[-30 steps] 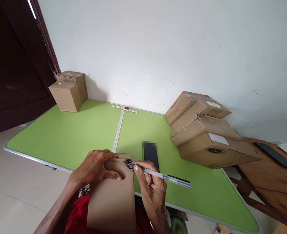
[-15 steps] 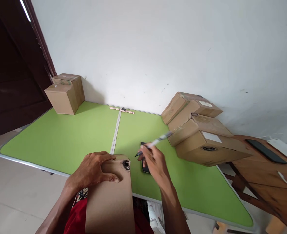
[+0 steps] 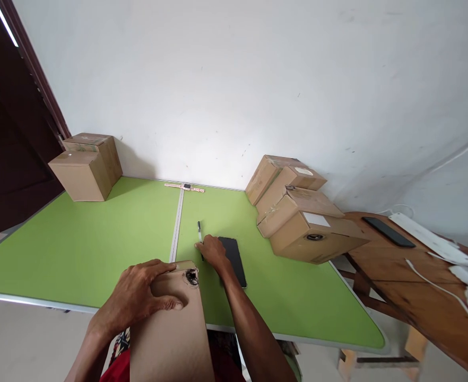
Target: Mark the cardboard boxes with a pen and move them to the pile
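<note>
My left hand [image 3: 142,292] grips the top end of a cardboard box [image 3: 170,339], its thumb along the face and its fingers on the upper edge. The box leans tilted at my lap against the green table's [image 3: 98,233] near edge. A torn hole [image 3: 191,276] with dark edges marks its upper right corner. My right hand [image 3: 214,251] has its fingers closed around a pen [image 3: 199,231] low over the table, or touching it; the hand hides part of the pen. Just right of that hand lies a dark smartphone [image 3: 234,260].
Two cardboard boxes [image 3: 78,175] stand at the far left. Several more boxes [image 3: 297,212] lean together at the right. A pink-strapped watch [image 3: 186,187] lies at the wall. A wooden table [image 3: 401,265] on the right holds a black phone [image 3: 388,232] and a white power strip [image 3: 429,239].
My right hand has moved left and down toward the table with the pen, uncovering more of the smartphone. My left hand keeps its hold on the box. The view has shifted right.
</note>
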`<move>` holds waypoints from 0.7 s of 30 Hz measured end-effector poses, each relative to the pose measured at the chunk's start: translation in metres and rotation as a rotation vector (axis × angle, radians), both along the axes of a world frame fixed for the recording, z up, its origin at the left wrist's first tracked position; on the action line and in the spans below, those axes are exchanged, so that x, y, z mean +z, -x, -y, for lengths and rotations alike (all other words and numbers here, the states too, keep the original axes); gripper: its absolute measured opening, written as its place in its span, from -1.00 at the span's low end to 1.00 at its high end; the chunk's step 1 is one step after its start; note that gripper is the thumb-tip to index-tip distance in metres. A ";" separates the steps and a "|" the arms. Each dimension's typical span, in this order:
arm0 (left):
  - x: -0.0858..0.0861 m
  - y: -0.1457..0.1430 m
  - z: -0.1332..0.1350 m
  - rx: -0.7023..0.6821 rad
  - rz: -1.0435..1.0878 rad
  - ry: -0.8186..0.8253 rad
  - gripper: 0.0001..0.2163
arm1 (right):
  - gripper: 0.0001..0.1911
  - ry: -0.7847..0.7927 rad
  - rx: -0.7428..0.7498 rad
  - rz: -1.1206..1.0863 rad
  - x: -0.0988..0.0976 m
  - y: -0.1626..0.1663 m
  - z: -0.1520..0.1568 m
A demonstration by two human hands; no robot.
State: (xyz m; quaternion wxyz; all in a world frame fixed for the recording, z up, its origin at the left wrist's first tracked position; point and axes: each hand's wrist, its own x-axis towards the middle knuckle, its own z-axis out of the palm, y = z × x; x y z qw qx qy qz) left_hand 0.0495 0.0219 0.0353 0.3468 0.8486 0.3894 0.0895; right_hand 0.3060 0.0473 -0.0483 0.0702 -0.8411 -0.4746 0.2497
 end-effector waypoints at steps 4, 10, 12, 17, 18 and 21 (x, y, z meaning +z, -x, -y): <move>-0.001 0.002 0.001 0.002 -0.008 -0.012 -0.47 | -0.64 -0.073 -0.071 0.078 0.009 0.004 0.026; -0.005 0.007 -0.001 -0.010 0.008 -0.047 -0.50 | -0.42 -0.102 -0.352 0.223 -0.002 -0.002 0.094; -0.006 0.008 -0.002 -0.020 0.017 -0.051 -0.52 | -0.40 -0.101 -0.383 0.189 -0.010 -0.007 0.104; -0.004 0.006 -0.001 -0.009 0.008 -0.055 -0.50 | -0.25 -0.180 -0.406 0.010 -0.019 -0.022 0.104; -0.004 0.006 -0.001 -0.006 0.009 -0.055 -0.50 | -0.29 -0.205 -0.398 -0.046 -0.020 -0.025 0.104; -0.003 0.006 0.000 -0.005 0.018 -0.053 -0.52 | -0.52 -0.307 -0.379 -0.221 -0.024 -0.031 0.114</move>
